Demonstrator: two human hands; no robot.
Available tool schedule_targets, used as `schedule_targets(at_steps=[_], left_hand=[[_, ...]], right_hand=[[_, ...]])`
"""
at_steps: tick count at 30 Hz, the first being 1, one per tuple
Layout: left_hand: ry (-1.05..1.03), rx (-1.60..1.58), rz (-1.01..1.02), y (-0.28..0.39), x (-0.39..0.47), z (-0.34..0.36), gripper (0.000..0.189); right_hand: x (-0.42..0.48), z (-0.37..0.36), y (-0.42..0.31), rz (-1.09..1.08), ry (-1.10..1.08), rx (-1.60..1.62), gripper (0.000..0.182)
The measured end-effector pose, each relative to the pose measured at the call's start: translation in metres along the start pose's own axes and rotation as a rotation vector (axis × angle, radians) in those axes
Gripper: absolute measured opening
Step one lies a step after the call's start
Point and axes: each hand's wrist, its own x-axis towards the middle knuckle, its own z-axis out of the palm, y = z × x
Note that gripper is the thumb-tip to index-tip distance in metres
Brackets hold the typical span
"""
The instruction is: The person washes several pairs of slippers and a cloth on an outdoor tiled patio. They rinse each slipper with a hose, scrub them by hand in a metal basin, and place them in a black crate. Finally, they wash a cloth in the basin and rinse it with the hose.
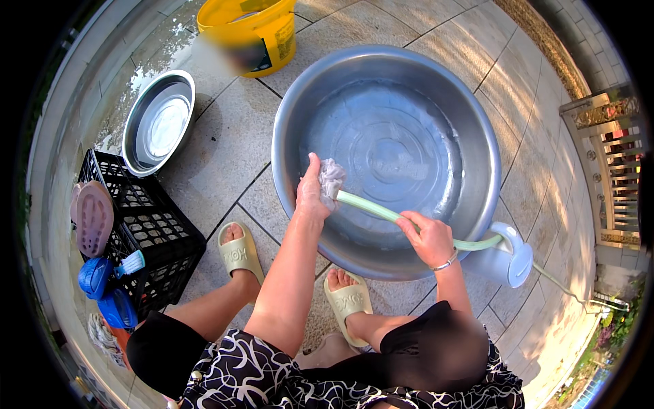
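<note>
A large metal basin (378,64) stands before me on the paving, with a shallow layer of clear water over its bottom. Over its near left part, my left hand (310,190) holds a crumpled pale lilac cloth (331,176). My right hand (426,236) grips a light green hose (370,203) a little behind its end, which points at the cloth. From my right hand the hose runs over the basin's rim and past the handle of a white plastic jug (506,263) beside it. Whether water leaves the hose cannot be made out.
A yellow bucket (281,38) stands beyond the basin. At left, a smaller metal bowl (189,84) is beside a black plastic crate (168,255) bearing pink shoes (95,220), blue footwear (117,308) and a brush (132,263). The thin hose (559,289) trails right across the paving.
</note>
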Motion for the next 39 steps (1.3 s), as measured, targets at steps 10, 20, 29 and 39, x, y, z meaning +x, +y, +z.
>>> schedule_targets(at_steps=[10, 20, 29, 39], left_hand=[[-0.224, 0.002, 0.202, -0.005, -0.022, 0.001, 0.03], [-0.006, -0.227, 0.04, -0.011, 0.0, 0.004, 0.032], [-0.061, -0.075, 0.141, -0.003, -0.012, 0.002, 0.031], [0.073, 1.757, 0.795, 0.026, -0.028, 0.013, 0.033]], right_hand=[[0.001, 0.003, 0.003, -0.006, 0.025, -0.004, 0.025], [-0.004, -0.003, 0.001, -0.006, 0.019, 0.02, 0.025], [0.0, -0.001, 0.0, -0.019, 0.054, 0.051, 0.023], [-0.002, -0.004, 0.002, -0.037, 0.077, 0.049, 0.022]])
